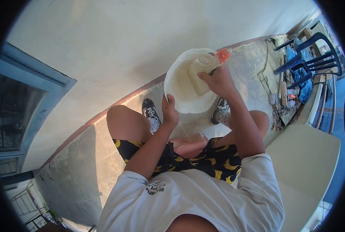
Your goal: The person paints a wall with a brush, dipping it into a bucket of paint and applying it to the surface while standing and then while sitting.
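Pinching bucket point(197, 107) and tool point(198, 80) respectively, left and right hands point(171, 112) point(221, 82) hang over grey floor point(251, 62) beside a pale wall point(118, 34).

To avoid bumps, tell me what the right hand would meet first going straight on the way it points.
The right hand would probably meet the far rim of the white bucket; depth is unclear, it might clear that and reach the wall.

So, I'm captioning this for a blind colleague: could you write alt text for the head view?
A person's left hand holds the rim of a white bucket while their right hand grips a pale, brush-like tool with a red end at the bucket's opening. Ahead is a pale wall, with a dark blue chair off to the right.
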`<state>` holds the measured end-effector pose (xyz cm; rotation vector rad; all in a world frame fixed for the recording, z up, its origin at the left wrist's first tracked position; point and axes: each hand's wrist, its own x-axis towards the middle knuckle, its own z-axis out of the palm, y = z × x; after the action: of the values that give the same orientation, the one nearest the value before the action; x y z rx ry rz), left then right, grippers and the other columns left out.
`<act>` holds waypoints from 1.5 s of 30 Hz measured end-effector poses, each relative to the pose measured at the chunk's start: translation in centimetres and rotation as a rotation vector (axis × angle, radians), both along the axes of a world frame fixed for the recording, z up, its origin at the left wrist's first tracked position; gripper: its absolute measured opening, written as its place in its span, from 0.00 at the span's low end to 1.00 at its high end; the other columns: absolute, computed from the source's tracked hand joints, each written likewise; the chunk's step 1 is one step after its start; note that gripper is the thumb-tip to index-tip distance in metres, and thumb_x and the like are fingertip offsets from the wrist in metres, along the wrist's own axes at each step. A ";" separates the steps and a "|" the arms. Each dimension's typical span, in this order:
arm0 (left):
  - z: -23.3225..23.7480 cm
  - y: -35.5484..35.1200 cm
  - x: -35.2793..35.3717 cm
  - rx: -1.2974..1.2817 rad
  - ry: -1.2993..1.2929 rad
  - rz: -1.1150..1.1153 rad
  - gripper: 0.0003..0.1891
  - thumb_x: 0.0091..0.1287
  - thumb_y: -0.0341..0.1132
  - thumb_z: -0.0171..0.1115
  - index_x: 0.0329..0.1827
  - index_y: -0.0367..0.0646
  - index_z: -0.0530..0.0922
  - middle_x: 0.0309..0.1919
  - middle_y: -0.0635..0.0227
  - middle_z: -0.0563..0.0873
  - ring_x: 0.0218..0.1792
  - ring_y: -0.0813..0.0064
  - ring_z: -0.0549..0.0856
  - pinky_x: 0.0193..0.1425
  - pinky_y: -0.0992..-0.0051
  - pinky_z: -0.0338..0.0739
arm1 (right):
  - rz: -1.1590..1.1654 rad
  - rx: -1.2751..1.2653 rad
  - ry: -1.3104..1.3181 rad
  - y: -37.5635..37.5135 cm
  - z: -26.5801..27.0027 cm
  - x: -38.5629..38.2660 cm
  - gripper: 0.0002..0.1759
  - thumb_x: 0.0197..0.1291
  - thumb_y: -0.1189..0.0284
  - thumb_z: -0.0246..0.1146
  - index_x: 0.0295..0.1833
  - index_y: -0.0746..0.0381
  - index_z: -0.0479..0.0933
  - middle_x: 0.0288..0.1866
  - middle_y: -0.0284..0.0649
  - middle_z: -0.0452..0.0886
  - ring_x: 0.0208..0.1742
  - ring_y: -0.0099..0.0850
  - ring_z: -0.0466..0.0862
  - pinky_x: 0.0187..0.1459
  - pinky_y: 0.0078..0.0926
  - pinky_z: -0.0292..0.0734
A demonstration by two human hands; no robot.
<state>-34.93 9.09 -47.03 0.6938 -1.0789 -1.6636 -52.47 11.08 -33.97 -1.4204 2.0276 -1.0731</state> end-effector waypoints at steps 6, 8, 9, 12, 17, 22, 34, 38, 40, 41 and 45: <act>1.3 0.3 0.4 0.001 0.046 -0.012 0.33 0.70 0.56 0.42 0.63 0.33 0.61 0.57 0.58 0.72 0.58 0.69 0.72 0.62 0.72 0.65 | -0.012 0.134 0.116 -1.7 -0.1 1.1 0.16 0.46 0.68 0.64 0.33 0.72 0.78 0.25 0.52 0.80 0.30 0.45 0.82 0.35 0.36 0.76; 1.7 0.4 0.6 -0.056 -0.017 0.013 0.33 0.70 0.56 0.42 0.62 0.32 0.62 0.57 0.58 0.73 0.58 0.69 0.73 0.62 0.72 0.65 | -0.008 0.145 0.136 -1.9 -0.3 1.3 0.16 0.46 0.67 0.65 0.31 0.73 0.78 0.24 0.52 0.80 0.29 0.44 0.82 0.34 0.36 0.76; 1.7 0.3 0.6 -0.053 -0.013 0.021 0.33 0.70 0.56 0.42 0.62 0.32 0.62 0.57 0.58 0.73 0.58 0.69 0.73 0.62 0.72 0.65 | -0.012 0.156 0.150 -2.0 -0.3 1.4 0.17 0.46 0.67 0.65 0.29 0.74 0.77 0.24 0.53 0.79 0.28 0.44 0.82 0.33 0.36 0.75; 1.6 0.3 0.7 -0.062 -0.011 0.031 0.33 0.70 0.56 0.42 0.62 0.32 0.63 0.56 0.58 0.74 0.57 0.69 0.73 0.61 0.73 0.66 | 0.006 0.110 0.162 -2.0 -0.6 1.4 0.17 0.46 0.67 0.65 0.27 0.74 0.77 0.22 0.53 0.79 0.26 0.44 0.81 0.31 0.36 0.75; 1.7 0.1 1.1 -0.034 0.064 -0.051 0.33 0.72 0.52 0.41 0.69 0.34 0.56 0.62 0.57 0.69 0.64 0.70 0.67 0.67 0.72 0.58 | -0.008 0.158 0.146 -1.9 -0.7 1.7 0.17 0.46 0.67 0.65 0.25 0.74 0.77 0.20 0.53 0.78 0.24 0.44 0.81 0.30 0.36 0.75; 1.3 0.2 0.8 -0.039 0.021 0.034 0.32 0.71 0.55 0.42 0.63 0.32 0.62 0.57 0.58 0.74 0.58 0.70 0.72 0.63 0.72 0.64 | 0.013 0.051 0.136 -1.8 -2.0 1.2 0.17 0.46 0.67 0.65 0.25 0.74 0.77 0.19 0.53 0.77 0.23 0.44 0.81 0.29 0.36 0.74; 0.6 -0.5 0.8 0.148 0.024 0.000 0.32 0.70 0.56 0.43 0.65 0.36 0.60 0.59 0.60 0.72 0.59 0.69 0.72 0.64 0.70 0.64 | -0.173 -0.051 -0.211 3.7 -1.9 3.3 0.19 0.57 0.69 0.63 0.52 0.68 0.75 0.37 0.41 0.82 0.36 0.26 0.81 0.40 0.24 0.75; -0.8 -0.7 1.0 0.263 0.055 -0.025 0.34 0.69 0.58 0.43 0.67 0.40 0.58 0.60 0.62 0.71 0.60 0.67 0.72 0.64 0.67 0.65 | -0.230 -0.190 -0.440 4.6 -2.4 2.5 0.19 0.55 0.72 0.64 0.50 0.72 0.74 0.37 0.38 0.80 0.34 0.23 0.79 0.37 0.20 0.75; -0.9 -0.7 0.8 0.295 0.087 -0.050 0.34 0.69 0.59 0.43 0.67 0.40 0.58 0.61 0.62 0.70 0.60 0.66 0.71 0.64 0.67 0.65 | -0.303 -0.205 -0.531 5.0 -1.8 2.5 0.19 0.55 0.72 0.64 0.49 0.72 0.75 0.37 0.39 0.80 0.35 0.23 0.79 0.37 0.20 0.74; -1.0 -0.7 0.7 0.324 0.125 -0.060 0.35 0.68 0.59 0.43 0.68 0.40 0.57 0.62 0.62 0.69 0.61 0.66 0.70 0.65 0.66 0.64 | -0.360 -0.219 -0.622 5.2 -1.6 2.5 0.18 0.55 0.73 0.64 0.48 0.73 0.75 0.37 0.39 0.80 0.35 0.24 0.79 0.36 0.21 0.74; -1.0 -0.6 0.6 0.389 0.123 -0.113 0.35 0.69 0.59 0.41 0.68 0.41 0.56 0.63 0.61 0.68 0.63 0.65 0.69 0.65 0.65 0.63 | -0.400 -0.382 -0.790 5.9 -3.5 1.4 0.17 0.55 0.73 0.63 0.48 0.72 0.75 0.37 0.39 0.80 0.36 0.23 0.79 0.36 0.21 0.75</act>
<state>-34.33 8.45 -47.99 0.7752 -0.7241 -2.0132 -51.10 16.95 -37.45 -0.5484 1.5718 -1.8964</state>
